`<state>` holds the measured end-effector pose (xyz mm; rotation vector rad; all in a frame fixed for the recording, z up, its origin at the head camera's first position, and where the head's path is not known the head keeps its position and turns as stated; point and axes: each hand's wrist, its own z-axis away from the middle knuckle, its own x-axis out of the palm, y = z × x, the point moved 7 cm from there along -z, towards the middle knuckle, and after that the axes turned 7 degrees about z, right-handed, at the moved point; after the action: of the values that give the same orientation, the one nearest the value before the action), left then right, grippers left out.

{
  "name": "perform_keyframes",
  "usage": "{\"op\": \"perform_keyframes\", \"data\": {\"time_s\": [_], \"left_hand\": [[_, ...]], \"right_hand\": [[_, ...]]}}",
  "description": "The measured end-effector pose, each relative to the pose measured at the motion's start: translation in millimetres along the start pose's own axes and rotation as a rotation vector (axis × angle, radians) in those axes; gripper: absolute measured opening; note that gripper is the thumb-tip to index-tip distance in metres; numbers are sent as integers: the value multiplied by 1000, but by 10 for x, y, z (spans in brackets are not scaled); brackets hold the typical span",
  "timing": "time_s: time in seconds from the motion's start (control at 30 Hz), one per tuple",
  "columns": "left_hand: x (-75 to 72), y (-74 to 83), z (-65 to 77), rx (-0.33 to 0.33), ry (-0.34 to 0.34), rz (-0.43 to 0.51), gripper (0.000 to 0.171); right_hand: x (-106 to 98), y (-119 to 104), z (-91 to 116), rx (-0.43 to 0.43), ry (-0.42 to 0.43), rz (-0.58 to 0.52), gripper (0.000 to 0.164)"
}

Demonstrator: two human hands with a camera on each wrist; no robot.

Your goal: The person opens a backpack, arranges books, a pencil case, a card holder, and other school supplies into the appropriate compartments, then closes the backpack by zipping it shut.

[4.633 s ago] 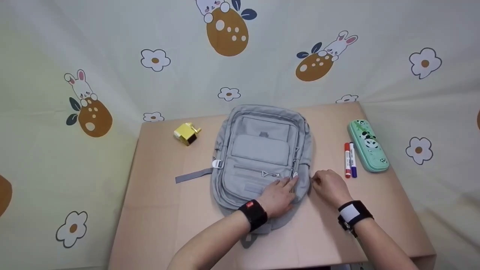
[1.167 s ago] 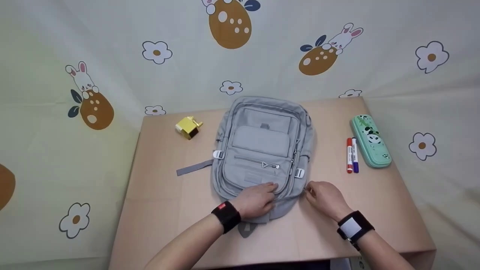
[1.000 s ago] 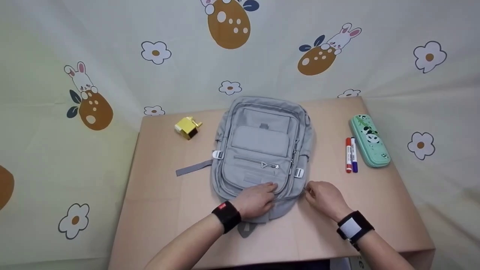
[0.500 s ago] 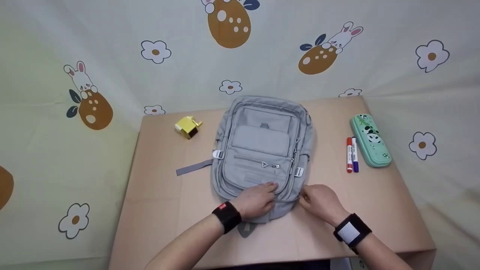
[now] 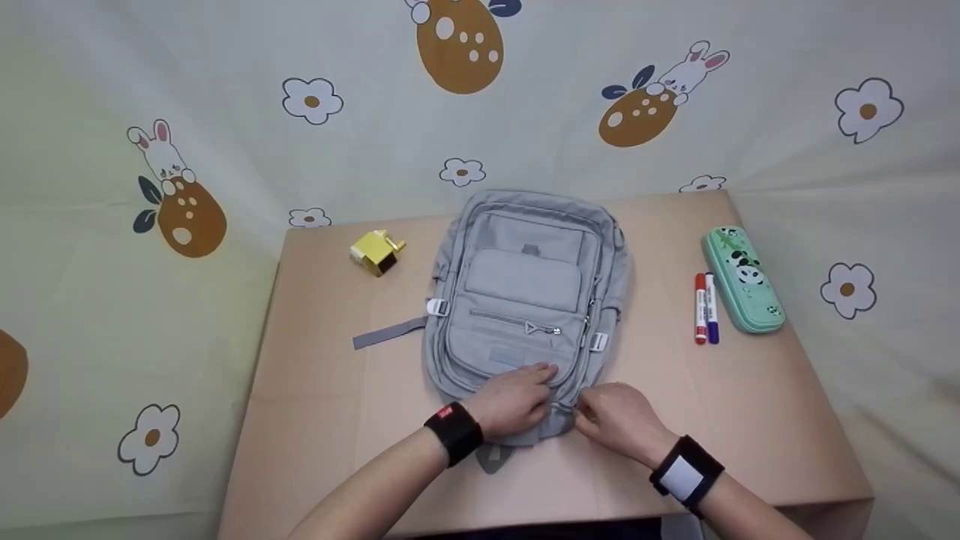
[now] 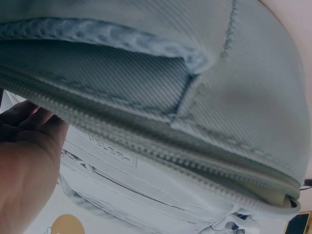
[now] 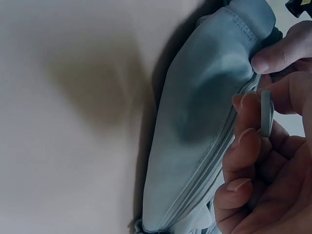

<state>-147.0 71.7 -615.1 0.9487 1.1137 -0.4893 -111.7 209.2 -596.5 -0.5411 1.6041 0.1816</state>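
A grey backpack lies front side up on the table. My left hand is at its lower front edge, index finger laid on the fabric, the other fingers bent. In the right wrist view, the left thumb grips the fabric beside the zip. My right hand, at the bag's lower right corner, pinches a grey zipper pull between thumb and fingers. The left wrist view shows the zipper teeth along the bag's edge, with the left fingertips partly hidden behind them.
A yellow pencil sharpener with a crank stands left of the bag. To the right lie a red marker, a blue marker and a green panda pencil case. A loose strap extends left across the table.
My right hand has moved down and left along the bag's right side to its lower corner. Earlier, the left hand shifted from the lower right front down-left to the bottom edge, then stayed.
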Motion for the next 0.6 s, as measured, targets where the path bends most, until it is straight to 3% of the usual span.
{"op": "perform_keyframes", "data": {"time_s": [0.27, 0.43, 0.6], "left_hand": [[-6, -49, 85, -29, -44, 73, 25], [-20, -135, 234, -22, -64, 113, 23], [-44, -258, 415, -18, -34, 99, 19]], "right_hand": [[53, 77, 13, 52, -46, -28, 16], [87, 119, 24, 74, -86, -39, 18], [97, 133, 40, 89, -116, -47, 25]]}}
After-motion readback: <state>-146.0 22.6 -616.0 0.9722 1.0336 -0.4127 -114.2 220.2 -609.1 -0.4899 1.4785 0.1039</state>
